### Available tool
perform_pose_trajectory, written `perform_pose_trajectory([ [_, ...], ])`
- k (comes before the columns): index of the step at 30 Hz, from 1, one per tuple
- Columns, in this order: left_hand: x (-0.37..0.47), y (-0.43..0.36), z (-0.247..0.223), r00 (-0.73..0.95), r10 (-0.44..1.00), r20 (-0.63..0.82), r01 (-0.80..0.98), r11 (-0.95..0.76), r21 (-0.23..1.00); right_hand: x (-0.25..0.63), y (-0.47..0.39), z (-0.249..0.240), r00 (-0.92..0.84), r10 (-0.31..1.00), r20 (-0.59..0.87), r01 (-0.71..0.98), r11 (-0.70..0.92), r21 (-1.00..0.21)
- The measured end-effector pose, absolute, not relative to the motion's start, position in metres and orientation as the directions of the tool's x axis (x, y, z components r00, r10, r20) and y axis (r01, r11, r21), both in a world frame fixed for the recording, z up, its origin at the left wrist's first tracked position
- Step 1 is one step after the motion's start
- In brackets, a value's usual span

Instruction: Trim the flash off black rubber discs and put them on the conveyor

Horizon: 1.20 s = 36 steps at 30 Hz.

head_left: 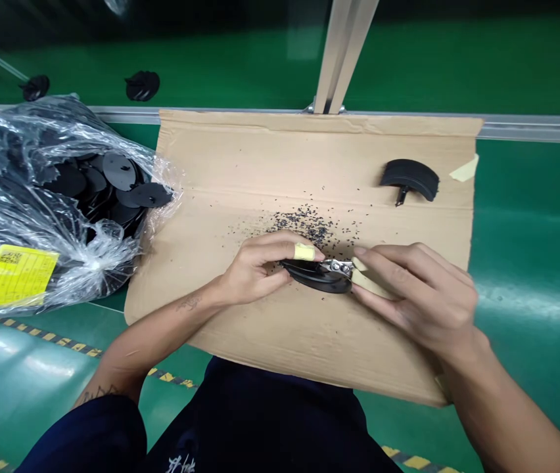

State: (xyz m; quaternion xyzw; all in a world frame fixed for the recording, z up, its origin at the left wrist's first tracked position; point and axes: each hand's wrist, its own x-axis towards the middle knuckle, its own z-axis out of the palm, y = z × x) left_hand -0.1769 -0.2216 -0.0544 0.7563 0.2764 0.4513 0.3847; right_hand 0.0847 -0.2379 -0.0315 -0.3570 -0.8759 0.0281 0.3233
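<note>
My left hand (265,266), with yellow tape round one finger, grips a round black plastic part (320,279) by its left side, above the cardboard. In my right hand (411,289) is a small metal cutting tool (340,266) with pale handles, mostly hidden by my fingers. The tool's head touches the upper right side of the black part. Many tiny black scraps (312,226) lie scattered just beyond my hands on the cardboard sheet (240,157).
A clear plastic bag (23,217) full of black discs (119,172) stands at the left. A curved black part (411,177) lies at the back right of the cardboard. Behind are a metal rail (531,128), an upright post (344,52) and black pieces (142,85).
</note>
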Motion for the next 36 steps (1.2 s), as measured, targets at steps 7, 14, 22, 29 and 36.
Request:
perform_pose_trajectory([
  [7, -0.176, -0.223, -0.057, 0.430, 0.775, 0.464, 0.079, -0.544, 0.835, 0.087, -0.240, -0.034, -0.543, 0.642, 0.541, 0.648, 0.730, -0.217],
  [14, -0.174, -0.228, -0.059, 0.414, 0.781, 0.468, 0.077, -0.542, 0.837, 0.087, -0.244, -0.028, -0.579, 0.627, 0.520, 0.667, 0.732, -0.140],
  [22, -0.171, -0.228, -0.056, 0.393, 0.796, 0.460, 0.104, -0.536, 0.838, 0.085, -0.242, -0.031, -0.458, 0.732, 0.505, 0.572, 0.677, -0.463],
  [29, -0.171, -0.227, -0.055, 0.417, 0.761, 0.497, 0.130, -0.591, 0.796, 0.082, -0.237, -0.035, -0.523, 0.650, 0.552, 0.727, 0.678, -0.110],
  [36, -0.173, -0.226, -0.052, 0.466, 0.738, 0.487, 0.178, -0.618, 0.766, 0.085, -0.240, -0.037, -0.551, 0.644, 0.530, 0.731, 0.680, -0.066],
])
